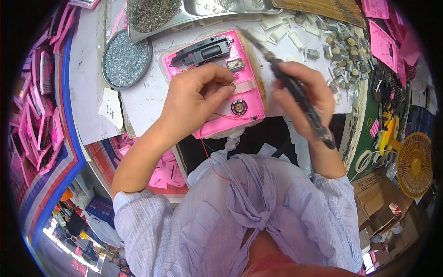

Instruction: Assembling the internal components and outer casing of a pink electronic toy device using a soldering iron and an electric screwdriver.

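A pink plastic housing (221, 123) lies on the worktable in front of me. Inside it are a black mechanism (205, 51), a small motor (235, 64), a pale box-shaped part (245, 87) and a round speaker (239, 107). Over the housing, my left hand (198, 92) has thumb and forefinger pinched beside the pale part. What they hold is too small to name. My right hand (307, 94) grips a long black-handled tool (297, 87) with a slim metal end, raised right of the housing. Red and green wires (206, 150) hang off its near edge.
A round bowl of small screws (125, 59) stands at the left. Behind is a metal tray (203, 21) of tiny parts. Loose small motors (344, 57) and white plastic parts (278, 33) lie back right. Pink shells (41, 111) pile at the far left; a yellow fan (414, 165) stands right.
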`<state>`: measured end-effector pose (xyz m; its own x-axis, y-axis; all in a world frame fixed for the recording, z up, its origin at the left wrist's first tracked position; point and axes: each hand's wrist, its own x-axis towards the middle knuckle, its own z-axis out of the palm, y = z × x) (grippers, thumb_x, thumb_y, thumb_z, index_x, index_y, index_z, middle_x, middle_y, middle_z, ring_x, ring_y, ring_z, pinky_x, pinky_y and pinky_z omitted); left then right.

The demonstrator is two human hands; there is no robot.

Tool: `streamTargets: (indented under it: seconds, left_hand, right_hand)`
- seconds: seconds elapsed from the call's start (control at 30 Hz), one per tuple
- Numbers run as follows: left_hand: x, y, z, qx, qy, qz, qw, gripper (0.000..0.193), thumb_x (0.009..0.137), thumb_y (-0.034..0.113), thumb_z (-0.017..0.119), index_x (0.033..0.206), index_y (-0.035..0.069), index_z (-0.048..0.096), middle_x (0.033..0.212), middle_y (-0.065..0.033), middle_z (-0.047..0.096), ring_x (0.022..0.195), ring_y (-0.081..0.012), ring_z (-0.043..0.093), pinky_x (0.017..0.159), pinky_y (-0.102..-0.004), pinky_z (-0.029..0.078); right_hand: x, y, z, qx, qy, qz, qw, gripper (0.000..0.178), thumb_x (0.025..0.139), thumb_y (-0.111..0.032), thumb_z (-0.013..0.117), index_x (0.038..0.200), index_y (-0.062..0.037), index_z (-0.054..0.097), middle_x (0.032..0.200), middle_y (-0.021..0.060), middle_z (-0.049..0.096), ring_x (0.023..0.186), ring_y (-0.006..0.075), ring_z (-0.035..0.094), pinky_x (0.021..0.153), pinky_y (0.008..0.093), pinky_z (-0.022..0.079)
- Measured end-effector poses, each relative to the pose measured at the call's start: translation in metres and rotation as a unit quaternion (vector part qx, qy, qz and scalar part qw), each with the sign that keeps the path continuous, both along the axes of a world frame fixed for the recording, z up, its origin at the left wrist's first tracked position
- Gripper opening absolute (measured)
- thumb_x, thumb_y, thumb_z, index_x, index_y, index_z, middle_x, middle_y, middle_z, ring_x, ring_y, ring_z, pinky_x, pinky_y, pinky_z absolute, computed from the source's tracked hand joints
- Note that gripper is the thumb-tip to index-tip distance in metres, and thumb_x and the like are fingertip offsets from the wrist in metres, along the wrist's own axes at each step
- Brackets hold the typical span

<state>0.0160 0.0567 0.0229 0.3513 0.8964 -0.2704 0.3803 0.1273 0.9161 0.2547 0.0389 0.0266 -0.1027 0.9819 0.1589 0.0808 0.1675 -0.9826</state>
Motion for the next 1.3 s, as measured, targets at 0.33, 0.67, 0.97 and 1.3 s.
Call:
streamTargets:
  seconds: [0.33, 0.67, 0.97, 1.3]
  left_hand:
    - [0.004, -0.005, -0.002, 0.148, 0.024, -0.005, 0.989, 0.009, 0.086, 0.004, 0.073, 0.095, 0.002, 0.07, 0.083, -0.0082, 0.065, 0.074, -0.0207, 0.065, 0.065, -0.0327, 0.051]
    - [0.005, -0.013, -0.002, 0.249, 0.091, -0.083, 0.961, 0.014, 0.081, -0.001, 0.072, 0.095, 0.001, 0.067, 0.107, -0.0126, 0.06, 0.094, -0.0287, 0.063, 0.078, -0.035, 0.052]
    - [0.001, -0.014, -0.004, 0.282, 0.097, -0.088, 0.951, 0.017, 0.08, -0.002, 0.073, 0.095, 0.0, 0.066, 0.108, -0.0136, 0.061, 0.093, -0.0298, 0.064, 0.077, -0.0368, 0.053]
    - [0.002, -0.014, -0.006, 0.285, 0.096, -0.094, 0.949, 0.022, 0.077, -0.005, 0.074, 0.096, 0.001, 0.064, 0.108, -0.0128, 0.06, 0.089, -0.029, 0.066, 0.074, -0.0369, 0.053]
  right_hand:
    - [0.029, 0.006, -0.004, 0.104, -0.029, 0.001, 0.994, 0.033, 0.081, 0.004, 0.074, 0.113, 0.0056, 0.065, 0.093, 0.0119, 0.07, 0.08, 0.0137, 0.065, 0.074, 0.025, 0.05]
    - [0.047, -0.01, -0.007, 0.053, -0.041, 0.145, 0.987, 0.022, 0.072, -0.005, 0.074, 0.093, -0.0001, 0.07, 0.069, 0.0045, 0.059, 0.058, 0.0141, 0.05, 0.055, 0.028, 0.038]
    - [0.039, 0.001, -0.01, 0.091, -0.074, 0.175, 0.978, 0.025, 0.069, -0.005, 0.074, 0.093, -0.003, 0.071, 0.062, 0.0013, 0.054, 0.053, 0.0161, 0.05, 0.054, 0.0289, 0.038]
    - [0.034, 0.007, -0.005, 0.08, -0.104, 0.195, 0.972, 0.025, 0.066, -0.005, 0.075, 0.091, -0.0048, 0.072, 0.064, 0.0021, 0.055, 0.052, 0.0147, 0.05, 0.053, 0.0287, 0.039]
